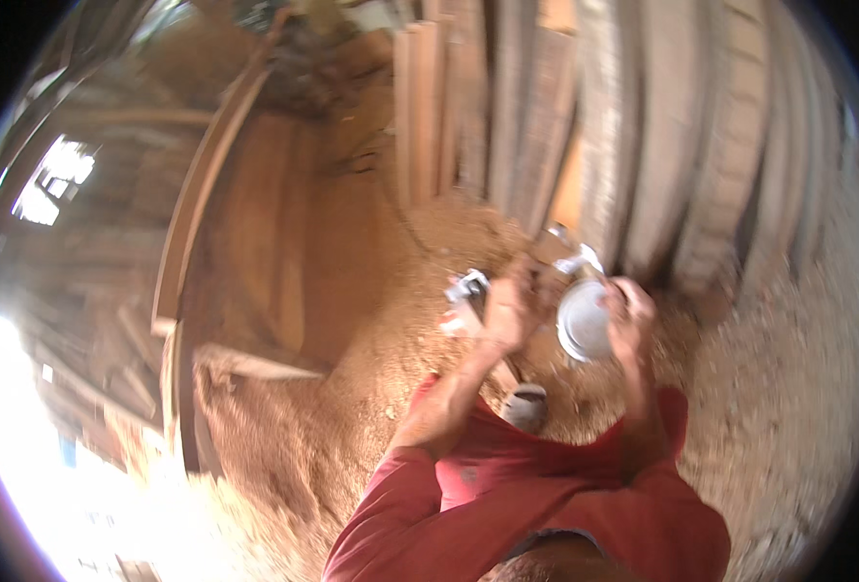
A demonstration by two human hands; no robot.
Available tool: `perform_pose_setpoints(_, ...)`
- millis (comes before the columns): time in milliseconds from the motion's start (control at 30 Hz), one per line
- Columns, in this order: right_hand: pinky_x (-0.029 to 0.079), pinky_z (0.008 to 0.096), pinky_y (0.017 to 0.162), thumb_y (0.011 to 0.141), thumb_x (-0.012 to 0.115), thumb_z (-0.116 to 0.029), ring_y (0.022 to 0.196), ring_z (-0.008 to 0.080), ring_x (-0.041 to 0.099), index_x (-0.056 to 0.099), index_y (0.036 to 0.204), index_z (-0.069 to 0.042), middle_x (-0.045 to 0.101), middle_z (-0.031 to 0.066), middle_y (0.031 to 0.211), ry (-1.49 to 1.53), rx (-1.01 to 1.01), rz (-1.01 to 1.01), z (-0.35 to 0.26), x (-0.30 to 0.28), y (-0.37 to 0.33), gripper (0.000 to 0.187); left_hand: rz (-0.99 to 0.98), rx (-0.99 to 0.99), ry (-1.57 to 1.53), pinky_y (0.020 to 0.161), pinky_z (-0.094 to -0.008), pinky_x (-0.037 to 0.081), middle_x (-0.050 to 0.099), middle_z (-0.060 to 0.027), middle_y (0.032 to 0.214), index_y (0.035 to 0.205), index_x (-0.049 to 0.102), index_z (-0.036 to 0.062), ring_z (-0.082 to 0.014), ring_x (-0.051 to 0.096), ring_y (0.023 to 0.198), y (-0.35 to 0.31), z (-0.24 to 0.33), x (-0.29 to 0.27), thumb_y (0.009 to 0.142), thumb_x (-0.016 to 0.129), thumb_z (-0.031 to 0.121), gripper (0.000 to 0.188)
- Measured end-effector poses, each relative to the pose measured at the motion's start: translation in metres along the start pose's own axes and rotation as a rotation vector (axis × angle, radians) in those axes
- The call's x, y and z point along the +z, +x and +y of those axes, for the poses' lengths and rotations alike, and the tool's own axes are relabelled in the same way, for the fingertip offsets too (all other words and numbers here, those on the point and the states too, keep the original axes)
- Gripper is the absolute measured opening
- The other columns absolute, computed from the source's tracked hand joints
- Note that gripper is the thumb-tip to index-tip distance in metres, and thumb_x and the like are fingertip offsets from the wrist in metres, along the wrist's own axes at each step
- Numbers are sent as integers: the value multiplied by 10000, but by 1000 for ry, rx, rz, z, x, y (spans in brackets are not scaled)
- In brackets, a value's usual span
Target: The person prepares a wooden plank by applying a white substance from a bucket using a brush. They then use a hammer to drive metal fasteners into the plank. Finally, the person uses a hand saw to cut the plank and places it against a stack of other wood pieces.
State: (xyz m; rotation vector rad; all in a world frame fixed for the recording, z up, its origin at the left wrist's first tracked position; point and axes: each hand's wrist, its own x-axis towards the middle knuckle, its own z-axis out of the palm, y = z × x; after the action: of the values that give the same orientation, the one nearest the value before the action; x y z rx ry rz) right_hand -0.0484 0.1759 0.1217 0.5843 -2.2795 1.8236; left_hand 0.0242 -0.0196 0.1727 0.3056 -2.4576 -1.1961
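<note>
My right hand [632, 318] grips the edge of a round white tub or lid [581, 322], its fingers curled at the rim. The round face is turned up and toward the left. Just left of it is my left hand [510, 308], its fingers smeared by motion, so what they hold, if anything, does not show. A crumpled white piece [581, 260] lies at the tub's far side. Beside my left hand is a small white-and-black item [467, 287], too blurred to name. Nearer me, a small grey-white cup [524, 408] with a dark inside sits between my knees.
Long wooden boards [662, 136] lean upright in a row at the far right. To the left stands a brown wooden panel [265, 233] with a raised wooden edge [189, 209]. Sawdust and wood shavings [362, 407] cover the ground around me.
</note>
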Motion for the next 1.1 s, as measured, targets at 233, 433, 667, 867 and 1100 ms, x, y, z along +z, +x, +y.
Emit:
perform_pose_setpoints(233,496,355,696,994,590,-135,693,190,639,675,972,4,682,85,745,-26,-45,-170,-21,10,-8,165,27,220,85,824,-454,546,657,-189,979,1042,614,24,-404,628,923,1,1,-4,811,731,74,263)
perform_pose_setpoints(433,500,367,720,1008,563,-174,710,211,632,675,959,2,672,82,733,-141,-74,-18,0,2,4,214,69,205,97,820,-474,547,675,-199,901,1016,598,20,-427,645,942,-2,0,-8,835,723,111,238)
perform_pose_setpoints(667,473,317,641,1007,594,-268,695,145,612,712,1030,6,643,61,760,48,38,-31,7,-10,9,299,47,54,-38,711,-397,562,693,-198,887,1026,612,0,-297,702,780,4,-7,2,905,736,217,278)
perform_pose_setpoints(867,480,265,616,1003,592,-96,675,92,611,694,999,-19,709,51,779,212,55,-158,-31,-1,-3,128,18,-34,-429,639,-263,502,668,-63,839,985,573,-6,-78,586,728,5,-15,5,946,705,92,169)
perform_pose_setpoints(1100,426,276,455,1017,569,-102,565,96,588,697,1016,-22,724,85,787,99,-40,-31,-18,2,-4,151,-46,-59,-356,705,-237,512,700,-78,913,1005,569,1,-75,613,776,1,-11,10,953,720,116,196)
